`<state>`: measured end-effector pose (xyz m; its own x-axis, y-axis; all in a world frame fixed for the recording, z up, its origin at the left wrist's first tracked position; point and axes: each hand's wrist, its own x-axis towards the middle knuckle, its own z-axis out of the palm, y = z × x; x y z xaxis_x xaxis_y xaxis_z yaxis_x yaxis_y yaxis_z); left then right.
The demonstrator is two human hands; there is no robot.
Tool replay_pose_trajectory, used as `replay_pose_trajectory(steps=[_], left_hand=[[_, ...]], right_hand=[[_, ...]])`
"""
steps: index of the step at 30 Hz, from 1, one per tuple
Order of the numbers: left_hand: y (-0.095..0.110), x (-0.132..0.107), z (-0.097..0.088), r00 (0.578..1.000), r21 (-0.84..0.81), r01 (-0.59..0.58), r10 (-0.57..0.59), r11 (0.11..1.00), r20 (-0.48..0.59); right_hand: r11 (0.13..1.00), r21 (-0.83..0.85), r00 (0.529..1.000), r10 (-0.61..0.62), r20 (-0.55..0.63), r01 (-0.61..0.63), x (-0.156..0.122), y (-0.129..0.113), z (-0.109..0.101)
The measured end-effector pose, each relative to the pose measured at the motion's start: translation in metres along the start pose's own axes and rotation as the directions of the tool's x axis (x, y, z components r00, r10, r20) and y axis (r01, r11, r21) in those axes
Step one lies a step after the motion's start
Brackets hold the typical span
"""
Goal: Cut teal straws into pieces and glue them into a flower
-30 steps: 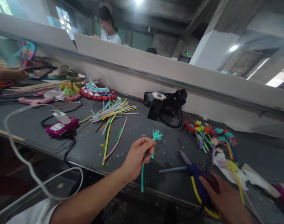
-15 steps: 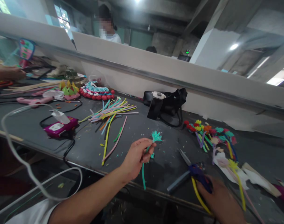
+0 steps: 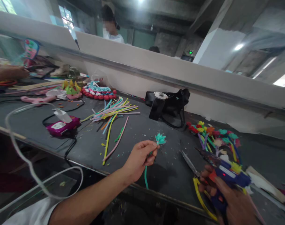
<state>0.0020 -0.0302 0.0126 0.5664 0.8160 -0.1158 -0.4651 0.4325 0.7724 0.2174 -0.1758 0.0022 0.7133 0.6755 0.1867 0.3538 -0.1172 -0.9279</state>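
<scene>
My left hand [image 3: 143, 154] is closed on a teal pipe-cleaner flower [image 3: 160, 139], pinching it just below its spread petals. The flower's teal stem [image 3: 146, 178] hangs beneath my fingers. In my right hand [image 3: 233, 198] is a blue glue gun [image 3: 231, 175] with an orange trigger and a small red light, its dark nozzle facing left toward the flower but well apart from it. Below the glue gun lie scissors [image 3: 189, 162] with yellow handles, partly hidden by my right hand.
Finished flowers [image 3: 210, 132] lie at right, loose pipe cleaners [image 3: 114, 111] left of centre. A black phone [image 3: 156, 108] leans by a black bag [image 3: 175, 104]. A purple power strip [image 3: 64, 125] with a white cable stands at left. Another person's hand [image 3: 10, 73] shows far left.
My right hand has lifted the glue gun off the table and turned its nozzle leftward. My left hand still holds the flower, shifted slightly right in view.
</scene>
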Motion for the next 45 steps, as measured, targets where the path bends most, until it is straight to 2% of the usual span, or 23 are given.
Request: replay_pose_trajectory(steps=[2, 6, 9, 14, 18, 26, 31, 38, 45], left_hand=[[-0.001, 0.0, 0.0, 1.0, -0.003, -0.004, 0.004, 1.0, -0.001], [-0.003, -0.001, 0.001, 1.0, 0.005, 0.004, -0.004, 1.0, -0.009], [-0.004, -0.001, 0.003, 0.999, 0.015, 0.034, -0.034, 0.999, -0.019], [-0.005, -0.002, 0.005, 0.998, 0.021, 0.048, -0.047, 0.999, -0.034], [-0.004, -0.004, 0.007, 0.996, 0.034, 0.073, -0.071, 0.997, -0.056], [-0.005, -0.005, 0.007, 0.996, 0.044, 0.083, -0.081, 0.996, -0.046], [-0.004, -0.004, 0.008, 0.996, 0.054, 0.083, -0.082, 0.995, -0.031], [-0.005, -0.004, 0.007, 0.995, 0.043, 0.092, -0.09, 0.995, -0.039], [-0.005, -0.004, 0.007, 0.995, 0.042, 0.095, -0.094, 0.995, -0.036]], right_hand=[[0.994, 0.088, 0.994, 0.058, 0.095, -0.066, -0.013, -0.011, 0.012], [0.998, -0.034, 0.995, -0.042, 0.088, 0.045, -0.037, -0.024, 0.033], [0.994, 0.022, 0.991, -0.105, 0.083, 0.103, -0.047, -0.025, 0.05], [0.978, 0.067, 0.96, -0.209, 0.187, 0.2, -0.05, -0.021, 0.067], [0.97, 0.07, 0.952, -0.241, 0.191, 0.231, -0.05, -0.022, 0.069], [0.987, 0.08, 0.986, -0.148, 0.074, 0.142, -0.054, -0.023, 0.072], [0.977, 0.059, 0.957, -0.212, 0.199, 0.205, -0.046, -0.015, 0.069], [0.986, 0.016, 0.982, -0.169, 0.079, 0.168, -0.05, -0.007, 0.071], [0.982, 0.074, 0.966, -0.184, 0.183, 0.173, -0.047, -0.026, 0.073]])
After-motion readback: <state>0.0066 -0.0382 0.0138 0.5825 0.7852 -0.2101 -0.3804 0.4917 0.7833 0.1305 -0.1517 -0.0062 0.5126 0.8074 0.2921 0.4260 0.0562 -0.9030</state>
